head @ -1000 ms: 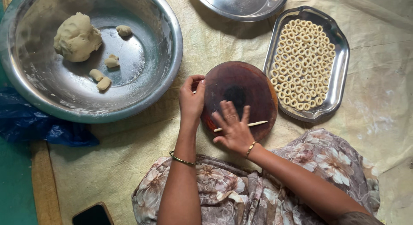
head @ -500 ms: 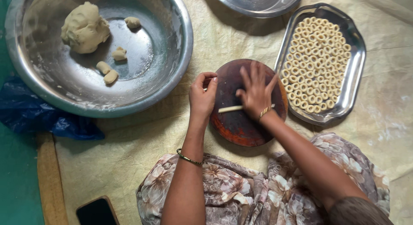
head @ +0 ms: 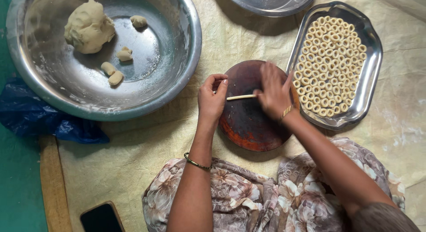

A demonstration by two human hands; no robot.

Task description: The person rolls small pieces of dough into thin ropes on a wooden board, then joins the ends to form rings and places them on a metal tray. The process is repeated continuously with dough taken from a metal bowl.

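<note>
Dough strip (head: pixel 242 97), thin and pale, lies across a round dark wooden board (head: pixel 248 125); the right hand (head: pixel 273 92) presses flat on one end, fingers open, and the left hand (head: pixel 212 99) pinches the other end. Just right of the board stands a steel tray (head: pixel 370 81) full of small dough rings (head: pixel 330 65). Up left, a big steel bowl (head: pixel 177 72) holds a dough lump (head: pixel 88 27) and small pieces, well apart from the hands.

I'm sitting on a home floor, cooking: cloth sheet (head: pixel 146 147) spread out, big steel bowl (head: pixel 177 68) of dough, round wooden board (head: pixel 248 125), tray (head: pixel 370 76) of rings.
</note>
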